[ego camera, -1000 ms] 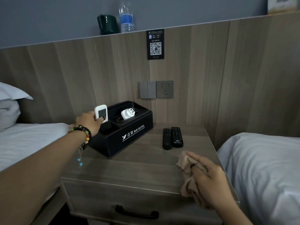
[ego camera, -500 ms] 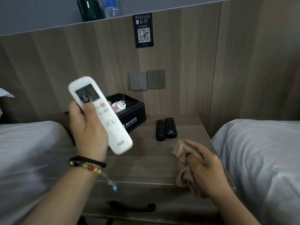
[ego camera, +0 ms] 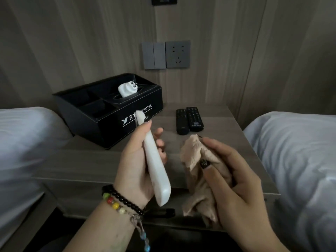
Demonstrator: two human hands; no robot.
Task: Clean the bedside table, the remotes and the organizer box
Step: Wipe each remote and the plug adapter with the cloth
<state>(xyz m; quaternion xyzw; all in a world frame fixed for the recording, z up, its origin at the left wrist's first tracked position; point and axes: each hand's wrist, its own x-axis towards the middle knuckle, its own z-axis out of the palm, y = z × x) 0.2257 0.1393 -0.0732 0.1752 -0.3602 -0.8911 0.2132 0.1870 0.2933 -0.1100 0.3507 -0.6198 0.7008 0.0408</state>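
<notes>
My left hand (ego camera: 135,160) grips a long white remote (ego camera: 157,171), turned edge-on over the front of the wooden bedside table (ego camera: 87,160). Just to its right, my right hand (ego camera: 234,180) holds a bunched beige cloth (ego camera: 196,160), a small gap apart from the remote. The black organizer box (ego camera: 101,113) with white HOTEL lettering sits at the table's back left, a white plug adapter (ego camera: 126,90) resting on its top. Two black remotes (ego camera: 189,120) lie side by side at the back, right of the box.
White beds flank the table, one on the left (ego camera: 23,142) and one on the right (ego camera: 298,151). A wood-panelled wall behind carries grey switches and a socket (ego camera: 166,55). A black drawer handle (ego camera: 161,212) shows below the table's front edge.
My left hand lifted the white remote out of the organizer box, brought it toward me and turned it on edge. My right hand raised the cloth up beside it. The view tilted downward.
</notes>
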